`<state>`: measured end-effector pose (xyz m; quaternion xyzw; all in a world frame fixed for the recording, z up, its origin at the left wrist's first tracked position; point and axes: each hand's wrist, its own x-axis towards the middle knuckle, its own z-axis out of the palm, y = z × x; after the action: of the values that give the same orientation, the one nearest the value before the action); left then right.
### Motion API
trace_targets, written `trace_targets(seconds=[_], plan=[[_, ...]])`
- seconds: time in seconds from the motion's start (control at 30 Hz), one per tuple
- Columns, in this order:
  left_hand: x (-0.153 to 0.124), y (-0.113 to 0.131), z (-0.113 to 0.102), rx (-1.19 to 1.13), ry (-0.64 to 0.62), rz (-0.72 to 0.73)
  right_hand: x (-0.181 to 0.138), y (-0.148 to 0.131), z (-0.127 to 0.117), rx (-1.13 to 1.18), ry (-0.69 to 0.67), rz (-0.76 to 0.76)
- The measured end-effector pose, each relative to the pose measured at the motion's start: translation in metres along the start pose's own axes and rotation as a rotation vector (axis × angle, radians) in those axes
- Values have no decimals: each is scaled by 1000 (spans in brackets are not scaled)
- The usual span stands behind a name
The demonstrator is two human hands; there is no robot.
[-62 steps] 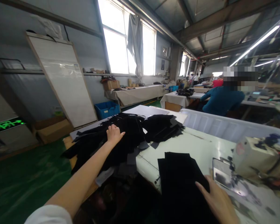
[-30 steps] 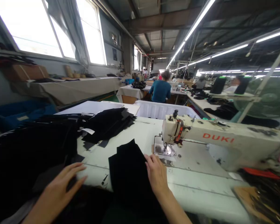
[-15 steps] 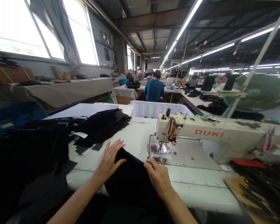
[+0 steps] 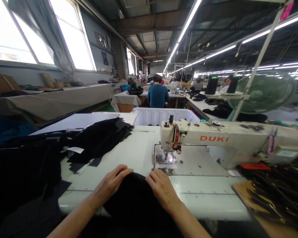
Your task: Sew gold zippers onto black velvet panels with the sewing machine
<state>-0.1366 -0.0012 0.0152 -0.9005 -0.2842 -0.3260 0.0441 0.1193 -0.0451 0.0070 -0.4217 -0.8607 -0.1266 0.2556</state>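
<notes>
A piece of black fabric [image 4: 136, 198] hangs over the front edge of the pale sewing table [image 4: 188, 186], its top edge held up between my two hands. My left hand [image 4: 115, 180] is closed on the upper left corner, thumb and fingers pinched together. On the right side of that edge, my right hand [image 4: 161, 185] grips the cloth with curled fingers. Just beyond my right hand stands a sewing machine [image 4: 213, 137] marked DUKI, its needle area [image 4: 166, 157] bare of cloth. The lower part of the fabric merges with dark surroundings.
Stacked black pieces [image 4: 101, 138] with a white slip [image 4: 74, 149] lie left. At right, dark strips with gold-coloured parts [image 4: 270, 201] rest on cardboard. A white plastic bin [image 4: 164, 114] stands behind the table. Farther back sits a person in blue [image 4: 157, 94]; a green fan [image 4: 263, 91] is at right.
My left hand has gone from spread fingers to a pinch on the fabric's corner. The fabric's top edge now lies lower and more level between both hands. The view has turned slightly right.
</notes>
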Motion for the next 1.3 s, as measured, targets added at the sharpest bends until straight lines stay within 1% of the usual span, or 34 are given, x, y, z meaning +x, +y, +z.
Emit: trace_targets(seconds=[0.13,0.27,0.4,0.57,0.77,0.93,1.1,1.3], plan=[[-6,-4,-7,106,-49,135,-2,1,1,-14,3,-8],[-3,-5,-9,176,-65,250,-3,2,4,-17,17,-1],[1,-7,-6,227,-37,308,-3,2,4,-15,26,19],[4,-12,-1,248,-23,333,-3,1,0,10,16,-29],[10,-16,4,226,-43,296,-3,3,1,21,13,-29],[15,-15,1,192,-80,204,-2,3,1,19,-7,-11],[12,-16,2,132,-121,95,1,5,5,5,-3,61],[3,-22,8,-1,-109,41,1,6,11,41,-17,155]])
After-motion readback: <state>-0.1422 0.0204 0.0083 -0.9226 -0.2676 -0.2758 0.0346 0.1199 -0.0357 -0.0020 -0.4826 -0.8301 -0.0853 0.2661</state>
